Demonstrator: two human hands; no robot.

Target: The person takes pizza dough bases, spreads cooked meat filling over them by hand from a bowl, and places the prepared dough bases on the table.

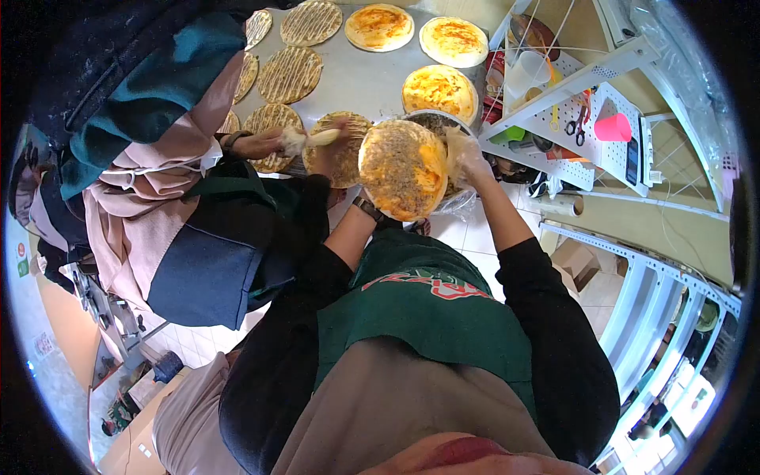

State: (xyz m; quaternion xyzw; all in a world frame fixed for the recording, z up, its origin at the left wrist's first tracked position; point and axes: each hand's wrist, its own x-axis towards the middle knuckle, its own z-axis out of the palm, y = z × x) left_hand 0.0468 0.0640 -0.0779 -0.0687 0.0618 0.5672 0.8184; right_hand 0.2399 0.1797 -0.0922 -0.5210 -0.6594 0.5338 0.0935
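Note:
A round pizza base (402,170) with orange sauce is held up in front of me, partly covered by brown crumbly topping. My left hand (367,209) supports it from below, its fingers hidden and a dark watch at the wrist. Beside the base's right edge, my right hand (469,158) wears a clear glove over a bowl (459,204) of brown topping. Its fingers look curled, though what is in them is hidden. The bowl is lined with plastic and partly covered by the base.
A co-worker's gloved hand (293,142) holds a pale squeeze bag over topped bases on the metal table (360,79). Sauced bases (439,91) lie at the table's right. A white shelf rack (609,103) with cups and scissors stands close on the right.

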